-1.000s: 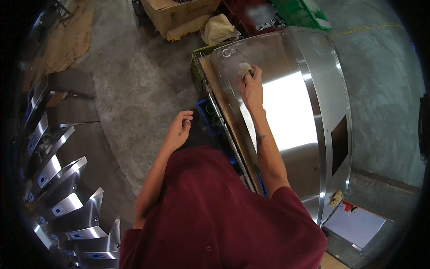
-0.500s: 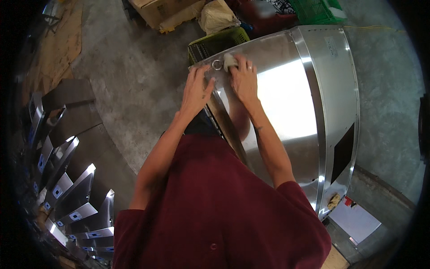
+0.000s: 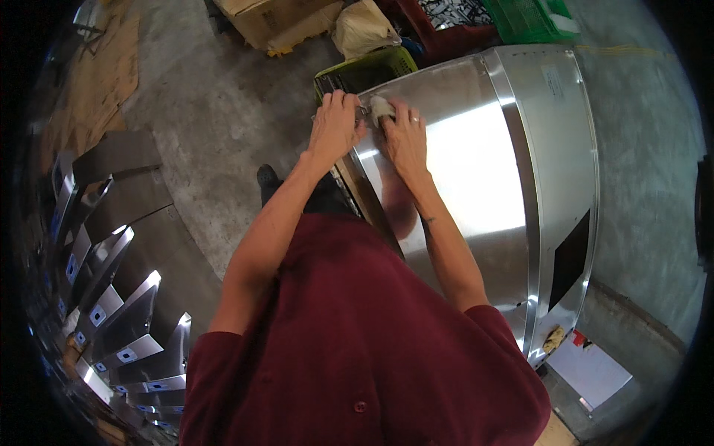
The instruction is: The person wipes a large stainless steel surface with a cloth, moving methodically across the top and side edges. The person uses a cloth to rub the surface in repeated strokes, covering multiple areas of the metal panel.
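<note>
A large shiny sheet-metal cabinet (image 3: 468, 245) lies in front of me and to my right. At its far left corner, the fingers of my left hand (image 3: 335, 130) are curled closed around a small metal ring (image 3: 363, 111), which is mostly hidden by them. Just right of it, my right hand (image 3: 406, 140) grips a wadded off-white cloth (image 3: 381, 108) against the metal. The two hands are close together but apart.
A yellow-green crate (image 3: 401, 61), a cardboard box (image 3: 279, 26), a plastic bag (image 3: 364, 30) and a green basket (image 3: 524, 22) stand beyond the cabinet. Several bent metal parts (image 3: 141, 305) stand at left. A yellowish rag (image 3: 554, 340) lies on the cabinet's near right end.
My left hand has moved right and closed on the ring, which showed uncovered before. My right hand stays nearly in place with the cloth. A shoe has come into view at left.
</note>
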`<state>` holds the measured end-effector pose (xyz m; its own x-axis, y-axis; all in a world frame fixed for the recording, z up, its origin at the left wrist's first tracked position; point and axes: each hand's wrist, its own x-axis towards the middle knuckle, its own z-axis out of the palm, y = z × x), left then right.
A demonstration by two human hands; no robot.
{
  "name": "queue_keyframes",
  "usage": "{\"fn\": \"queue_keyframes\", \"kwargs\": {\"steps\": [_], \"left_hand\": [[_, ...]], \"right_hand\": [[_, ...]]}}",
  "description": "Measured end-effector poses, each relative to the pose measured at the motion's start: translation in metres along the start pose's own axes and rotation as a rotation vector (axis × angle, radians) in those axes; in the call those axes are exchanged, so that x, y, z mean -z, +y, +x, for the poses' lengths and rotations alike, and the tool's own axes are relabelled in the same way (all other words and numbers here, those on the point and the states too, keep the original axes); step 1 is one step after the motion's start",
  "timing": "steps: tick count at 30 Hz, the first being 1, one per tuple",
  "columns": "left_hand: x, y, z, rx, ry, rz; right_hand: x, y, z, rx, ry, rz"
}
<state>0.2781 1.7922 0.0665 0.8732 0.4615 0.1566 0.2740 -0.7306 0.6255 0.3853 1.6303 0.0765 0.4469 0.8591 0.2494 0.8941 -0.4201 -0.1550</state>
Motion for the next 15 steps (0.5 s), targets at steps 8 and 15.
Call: {"fn": "queue_keyframes", "kwargs": {"steps": [8, 15], "left_hand": [[-0.001, -0.002, 0.007, 0.015, -0.034, 0.028], [0.003, 0.001, 0.009, -0.005, -0.049, 0.086]], "right_hand": [[0.001, 0.002, 0.004, -0.021, 0.021, -0.035], [0.021, -0.026, -0.022, -0.142, 0.042, 0.05]]}}
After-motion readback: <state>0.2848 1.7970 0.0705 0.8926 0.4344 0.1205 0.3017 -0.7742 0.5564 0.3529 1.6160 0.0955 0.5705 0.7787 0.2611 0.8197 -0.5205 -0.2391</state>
